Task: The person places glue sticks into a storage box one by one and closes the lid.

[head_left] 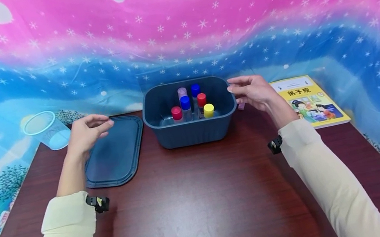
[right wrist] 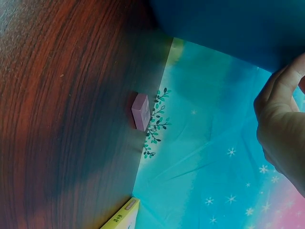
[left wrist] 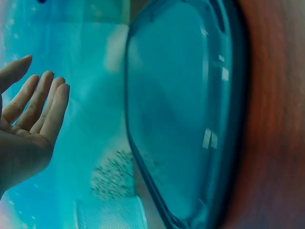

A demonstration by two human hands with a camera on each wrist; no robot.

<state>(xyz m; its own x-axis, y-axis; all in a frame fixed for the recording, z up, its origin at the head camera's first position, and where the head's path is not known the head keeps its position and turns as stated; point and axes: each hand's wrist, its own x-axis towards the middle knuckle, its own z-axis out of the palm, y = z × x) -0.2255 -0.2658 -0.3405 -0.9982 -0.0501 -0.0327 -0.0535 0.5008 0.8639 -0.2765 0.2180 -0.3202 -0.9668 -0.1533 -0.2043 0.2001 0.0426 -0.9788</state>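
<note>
A dark blue-grey plastic bin (head_left: 194,133) stands on the table at the far middle. Inside it are several small bottles with coloured caps, among them a yellow-capped bottle (head_left: 208,110) and a blue-capped bottle (head_left: 185,103). At the bin's right end, my right hand (head_left: 253,92) grips the rim with thumb and fingers; part of this contact is hidden. My left hand (head_left: 85,136) hovers over the upper left of a dark flat lid (head_left: 115,153), its fingers loosely extended and holding nothing. The left wrist view shows that same hand (left wrist: 33,119) apart from the lid.
A pale blue mesh basket (head_left: 48,130) stands at the back left. On the right lies a yellow picture book (head_left: 312,101). A small pink-purple block (right wrist: 141,112) sits on the table beside the bin, near the patterned cloth (head_left: 178,45) behind.
</note>
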